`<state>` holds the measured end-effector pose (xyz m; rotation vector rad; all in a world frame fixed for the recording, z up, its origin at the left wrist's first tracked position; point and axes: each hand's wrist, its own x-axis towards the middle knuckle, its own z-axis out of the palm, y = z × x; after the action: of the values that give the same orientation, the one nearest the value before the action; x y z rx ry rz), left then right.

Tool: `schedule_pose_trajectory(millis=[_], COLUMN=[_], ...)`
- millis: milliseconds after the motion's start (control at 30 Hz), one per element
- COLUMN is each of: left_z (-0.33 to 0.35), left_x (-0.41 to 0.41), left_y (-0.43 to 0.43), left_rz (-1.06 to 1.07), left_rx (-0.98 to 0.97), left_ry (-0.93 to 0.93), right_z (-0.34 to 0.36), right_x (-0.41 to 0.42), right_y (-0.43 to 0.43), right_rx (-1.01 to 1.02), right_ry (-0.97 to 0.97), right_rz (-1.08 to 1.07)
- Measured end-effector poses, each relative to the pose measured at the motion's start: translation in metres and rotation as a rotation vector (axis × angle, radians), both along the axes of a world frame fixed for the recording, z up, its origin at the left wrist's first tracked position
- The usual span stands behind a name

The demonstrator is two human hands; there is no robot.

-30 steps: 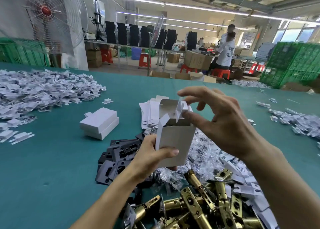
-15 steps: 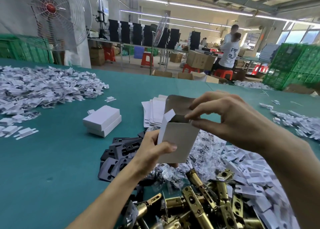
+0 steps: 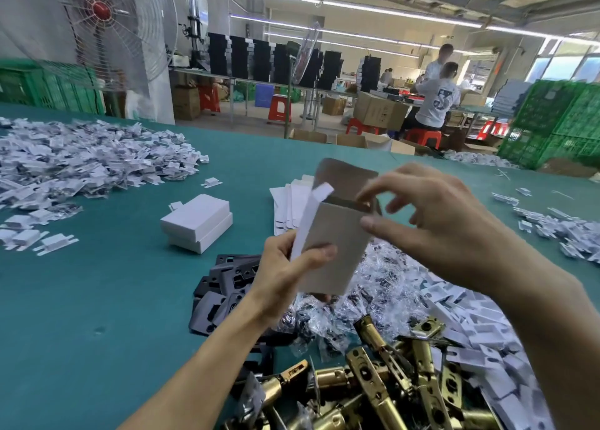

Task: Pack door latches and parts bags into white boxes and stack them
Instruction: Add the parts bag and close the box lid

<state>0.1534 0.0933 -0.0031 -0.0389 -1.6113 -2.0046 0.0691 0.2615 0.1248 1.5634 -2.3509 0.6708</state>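
Observation:
My left hand (image 3: pixel 285 277) grips a small white box (image 3: pixel 334 244) upright above the table, its top flaps standing open. My right hand (image 3: pixel 431 221) is at the box's top right edge, thumb against the front wall and fingertips on a side flap. Two closed white boxes (image 3: pixel 196 221) lie stacked to the left. Brass door latches (image 3: pixel 373 387) are heaped at the near edge. Clear parts bags (image 3: pixel 373 286) lie piled under the held box. Flat unfolded boxes (image 3: pixel 289 202) lie behind it.
Black plates (image 3: pixel 224 293) lie left of the bags. White plastic parts are heaped at the far left (image 3: pixel 81 163), right (image 3: pixel 571 231) and near right (image 3: pixel 480 338). Green table (image 3: pixel 97 316). A fan (image 3: pixel 107 30), green crates (image 3: pixel 558 121) and seated people (image 3: pixel 435 101) are beyond.
My right hand moved from pinching the small flap to the box's right top edge. The flap is folded down. The box stays in my left hand.

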Motion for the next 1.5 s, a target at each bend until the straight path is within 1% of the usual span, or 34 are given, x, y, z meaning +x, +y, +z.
schedule_pose_trajectory(millis=[67,100,133,167,200,267,300,333,400,567,700,833,900,967,1067,1133,1233,1400,1500], left_z=[0.004,0.007,0.010,0.014,0.018,0.025,0.029,0.031,0.036,0.040,0.044,0.045,0.045,0.043,0.039,0.037,0.036,0.034,0.034], left_x=[0.001,0.002,0.004,0.005,0.007,0.011,0.013,0.014,0.017,0.022,0.023,0.024,0.024,0.024,0.023,0.022,0.020,0.019,0.019], left_y=[-0.006,-0.011,-0.016,-0.021,-0.027,-0.038,-0.043,-0.047,-0.050,-0.047,-0.046,-0.048,-0.050,-0.051,-0.049,-0.047,-0.046,-0.047,-0.046], left_rz=[0.039,0.076,0.128,0.197,0.281,0.440,0.498,0.540,0.586,0.528,0.503,0.499,0.493,0.476,0.428,0.403,0.390,0.367,0.353], left_rx=[0.050,0.075,0.100,0.119,0.130,0.125,0.106,0.085,0.059,0.077,0.057,0.067,0.026,-0.035,-0.094,-0.104,-0.123,-0.125,-0.098], left_ry=[0.053,0.078,0.098,0.108,0.109,0.114,0.118,0.119,0.121,0.207,0.243,0.236,0.217,0.190,0.139,0.117,0.104,0.090,0.086], right_z=[-0.007,-0.013,-0.021,-0.031,-0.044,-0.073,-0.087,-0.099,-0.115,-0.133,-0.134,-0.128,-0.128,-0.128,-0.129,-0.131,-0.132,-0.128,-0.126], right_x=[0.000,-0.001,-0.001,-0.003,-0.004,-0.002,0.002,0.007,0.019,0.030,0.032,0.036,0.038,0.040,0.045,0.046,0.046,0.046,0.047], right_y=[-0.004,-0.008,-0.012,-0.018,-0.024,-0.038,-0.046,-0.054,-0.069,-0.089,-0.090,-0.087,-0.091,-0.098,-0.108,-0.113,-0.114,-0.105,-0.100], right_rx=[-0.289,-0.392,-0.438,-0.406,-0.277,0.163,0.344,0.456,0.532,0.524,0.527,0.483,0.468,0.442,0.465,0.519,0.543,0.496,0.473], right_ry=[-0.013,-0.050,-0.103,-0.163,-0.216,-0.239,-0.231,-0.220,-0.183,-0.018,-0.042,0.103,0.159,0.111,-0.017,0.000,0.065,-0.027,-0.119], right_rz=[0.025,0.026,0.015,-0.007,-0.037,-0.059,-0.032,0.010,0.084,0.087,0.110,0.010,-0.032,-0.016,0.110,0.177,0.188,0.214,0.224])
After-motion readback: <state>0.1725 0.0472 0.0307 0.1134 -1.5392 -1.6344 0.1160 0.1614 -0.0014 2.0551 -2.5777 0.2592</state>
